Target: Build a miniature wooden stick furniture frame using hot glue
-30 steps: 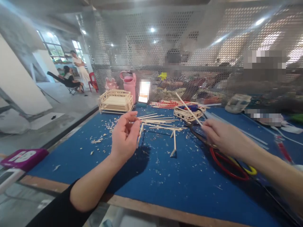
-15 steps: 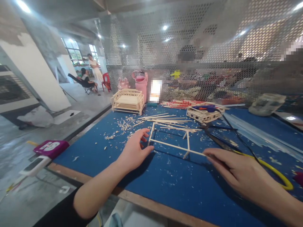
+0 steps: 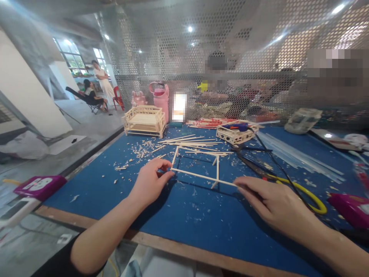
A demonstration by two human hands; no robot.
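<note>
A small frame of thin wooden sticks (image 3: 217, 168) stands on the blue tabletop, with short legs at its corners. Along its near side runs a wooden stick (image 3: 198, 176) that reaches past the right corner. My right hand (image 3: 268, 196) pinches the right end of this stick between thumb and fingers. At the near left corner, my left hand (image 3: 152, 179) closes thumb and fingertips on the frame. Behind the frame lie several loose wooden sticks (image 3: 196, 142) among wood scraps (image 3: 141, 149).
A finished-looking stick daybed (image 3: 144, 118) stands back left beside a pink bottle (image 3: 160, 100). A glue gun (image 3: 238, 126) rests on a stick tray (image 3: 230, 135). Pliers with yellow handles (image 3: 305, 190) and clear glue sticks (image 3: 300, 156) lie right. A perforated metal screen (image 3: 184, 57) rises behind.
My left hand's fingers have closed on the frame's near left corner; they were apart beside it. The right hand keeps its pinch. The whole view has shifted, so things sit further left.
</note>
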